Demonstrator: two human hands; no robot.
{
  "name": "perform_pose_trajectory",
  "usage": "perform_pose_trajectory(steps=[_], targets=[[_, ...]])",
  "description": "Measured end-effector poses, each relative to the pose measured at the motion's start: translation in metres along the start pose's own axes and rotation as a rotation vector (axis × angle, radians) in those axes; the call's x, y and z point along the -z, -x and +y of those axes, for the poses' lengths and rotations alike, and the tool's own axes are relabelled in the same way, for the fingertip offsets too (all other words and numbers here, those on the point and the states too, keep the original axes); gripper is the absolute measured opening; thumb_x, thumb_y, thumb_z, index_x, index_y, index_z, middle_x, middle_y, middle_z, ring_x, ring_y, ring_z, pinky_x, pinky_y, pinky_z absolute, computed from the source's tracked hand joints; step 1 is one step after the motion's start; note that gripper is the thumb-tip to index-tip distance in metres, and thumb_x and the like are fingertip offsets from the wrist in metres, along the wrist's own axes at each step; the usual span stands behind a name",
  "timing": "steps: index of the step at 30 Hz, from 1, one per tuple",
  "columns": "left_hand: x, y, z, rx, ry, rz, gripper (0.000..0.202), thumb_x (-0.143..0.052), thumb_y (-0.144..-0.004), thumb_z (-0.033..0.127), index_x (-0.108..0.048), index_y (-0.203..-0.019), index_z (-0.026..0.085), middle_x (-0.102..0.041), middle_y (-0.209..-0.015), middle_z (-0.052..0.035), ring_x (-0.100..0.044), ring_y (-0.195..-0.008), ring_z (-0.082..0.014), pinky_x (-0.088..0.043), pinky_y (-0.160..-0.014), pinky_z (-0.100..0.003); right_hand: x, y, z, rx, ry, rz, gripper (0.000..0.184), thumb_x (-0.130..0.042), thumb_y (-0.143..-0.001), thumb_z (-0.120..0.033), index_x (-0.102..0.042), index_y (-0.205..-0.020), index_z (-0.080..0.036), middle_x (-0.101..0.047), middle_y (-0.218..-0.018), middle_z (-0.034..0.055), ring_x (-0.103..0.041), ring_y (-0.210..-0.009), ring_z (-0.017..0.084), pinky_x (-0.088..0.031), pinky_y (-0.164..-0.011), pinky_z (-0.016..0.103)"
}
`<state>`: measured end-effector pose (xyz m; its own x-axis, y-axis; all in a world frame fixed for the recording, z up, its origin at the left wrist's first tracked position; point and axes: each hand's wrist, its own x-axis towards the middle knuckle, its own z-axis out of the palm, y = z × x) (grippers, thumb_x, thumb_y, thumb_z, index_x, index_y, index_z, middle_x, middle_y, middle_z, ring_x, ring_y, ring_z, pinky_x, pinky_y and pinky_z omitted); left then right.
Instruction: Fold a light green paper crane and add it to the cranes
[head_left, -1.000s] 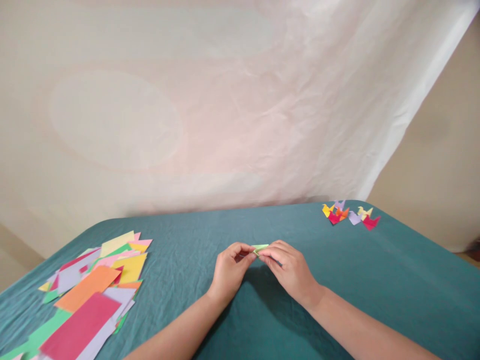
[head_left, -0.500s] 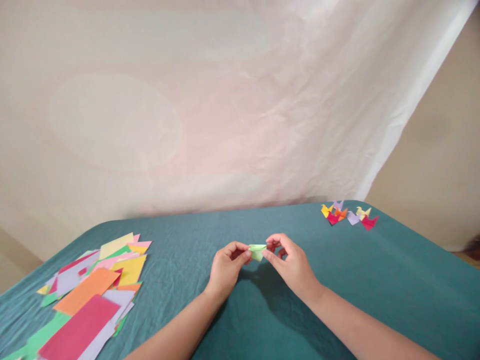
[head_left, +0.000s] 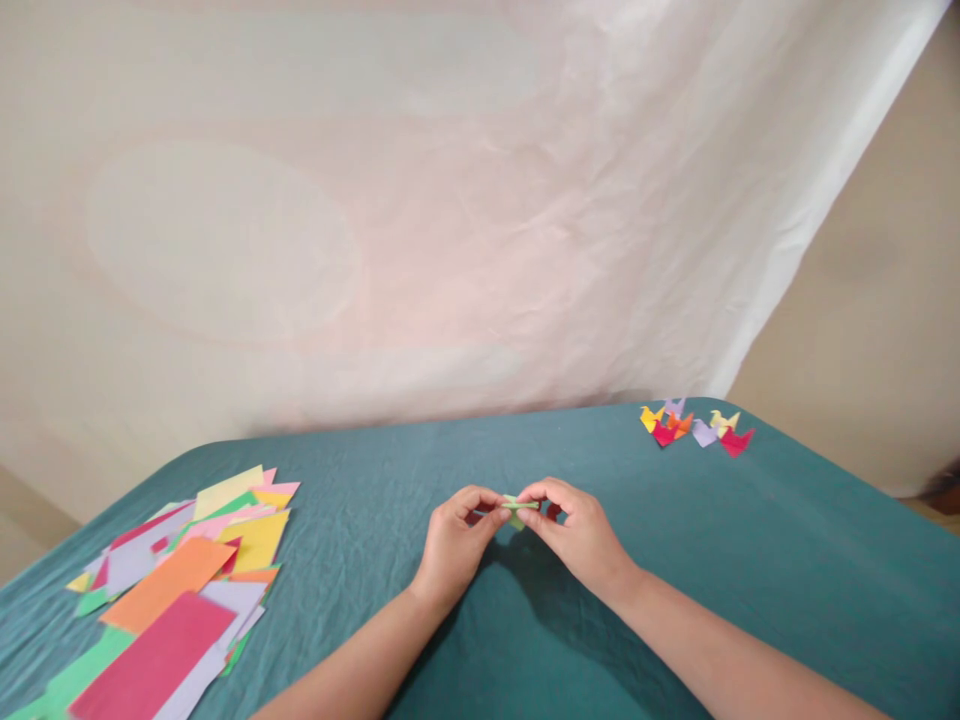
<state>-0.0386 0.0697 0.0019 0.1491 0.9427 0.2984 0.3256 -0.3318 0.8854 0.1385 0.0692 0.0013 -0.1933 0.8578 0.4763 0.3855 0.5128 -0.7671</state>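
A small folded piece of light green paper (head_left: 516,508) is held just above the teal tablecloth (head_left: 750,560), near the table's middle. My left hand (head_left: 456,545) pinches its left end between thumb and fingers. My right hand (head_left: 577,530) pinches its right end, fingers curled over it. Most of the paper is hidden between the fingertips; only a thin green edge shows.
A spread of coloured paper sheets (head_left: 169,590), red, orange, yellow, green and lilac, lies at the table's left. Several small folded paper figures (head_left: 694,428) sit at the far right corner. A white cloth backdrop (head_left: 450,200) hangs behind the table.
The green paper, seen as a wider open shape half a second ago, is now pressed flatter between both hands. My right fingers closed down over it.
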Motion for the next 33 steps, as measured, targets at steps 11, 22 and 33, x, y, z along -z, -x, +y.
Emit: perform_pose_trajectory(steps=[11,22,33], targets=[[-0.001,0.002,0.008,-0.158,-0.09,-0.005,0.01,-0.061,-0.082,0.025,-0.067,-0.075,0.02,-0.066,-0.083,-0.0038,-0.061,-0.081,-0.017,-0.049,-0.071,-0.026,-0.003,0.002,0.005,-0.006,-0.001,-0.001,0.007,-0.065,-0.08,-0.024,-0.065,-0.073,-0.021,-0.065,-0.074,0.0,-0.058,-0.067,0.014,-0.044,-0.062,0.024],[0.003,0.001,0.007,-0.221,-0.3,0.009,0.007,-0.06,-0.081,0.019,-0.066,-0.079,0.021,-0.063,-0.091,-0.0041,-0.057,-0.091,-0.0192,-0.045,-0.08,-0.03,0.001,-0.001,0.004,-0.031,0.026,-0.016,0.009,-0.064,-0.08,-0.022,-0.068,-0.073,-0.021,-0.066,-0.073,0.0002,-0.06,-0.068,0.015,-0.044,-0.063,0.025],[0.01,-0.009,-0.01,0.131,-0.001,0.078,0.014,-0.065,-0.076,0.028,-0.067,-0.069,0.016,-0.065,-0.067,-0.0014,-0.058,-0.064,-0.0148,-0.044,-0.062,-0.025,0.007,-0.003,0.004,-0.208,-0.178,-0.051,0.024,-0.053,-0.087,-0.038,-0.069,-0.087,-0.019,-0.07,-0.081,0.0028,-0.063,-0.075,0.018,-0.047,-0.066,0.026]])
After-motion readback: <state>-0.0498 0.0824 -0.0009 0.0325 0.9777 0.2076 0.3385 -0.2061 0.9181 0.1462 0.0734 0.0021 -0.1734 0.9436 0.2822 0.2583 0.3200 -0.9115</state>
